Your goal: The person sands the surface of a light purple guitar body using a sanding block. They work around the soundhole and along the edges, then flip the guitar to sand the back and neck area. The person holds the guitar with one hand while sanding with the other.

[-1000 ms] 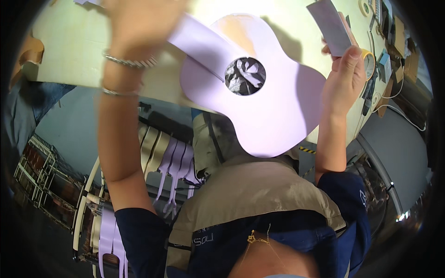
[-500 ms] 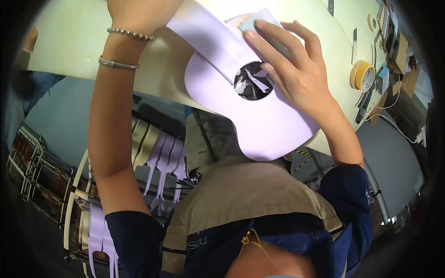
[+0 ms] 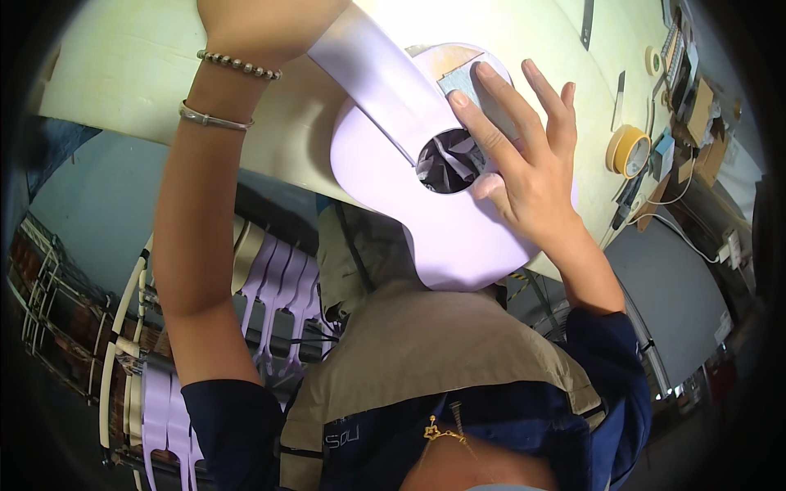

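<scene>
The scene is viewed from the person's head through a wide fisheye lens, tilted steeply down. The apron [image 3: 434, 344] is seen close at the bottom; the surface [image 3: 123, 74] is set across the top, where the left hand [image 3: 270, 24] is cut off. Straight edges are bent toward the darkened, rounded rim.
</scene>
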